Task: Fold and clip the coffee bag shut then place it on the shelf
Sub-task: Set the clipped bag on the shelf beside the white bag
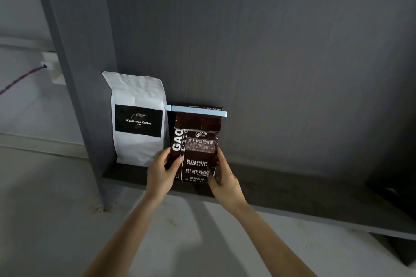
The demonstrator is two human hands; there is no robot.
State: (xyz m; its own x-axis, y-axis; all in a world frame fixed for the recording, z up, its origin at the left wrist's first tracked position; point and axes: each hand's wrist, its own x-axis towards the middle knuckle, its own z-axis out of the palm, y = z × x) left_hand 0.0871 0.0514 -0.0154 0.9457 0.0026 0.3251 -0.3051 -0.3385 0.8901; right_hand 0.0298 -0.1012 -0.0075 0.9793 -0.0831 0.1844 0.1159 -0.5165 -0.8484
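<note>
A dark brown coffee bag with white lettering stands upright on the grey shelf. Its top is folded over, and a light blue clip lies across the fold. My left hand grips the bag's lower left side, thumb on the front. My right hand holds the lower right edge. The bag's bottom is partly hidden by my hands.
A white coffee bag with a black label stands just left of the brown one, almost touching it. A grey upright panel bounds the shelf on the left; a grey back wall is behind. A wall socket with a cable is at far left.
</note>
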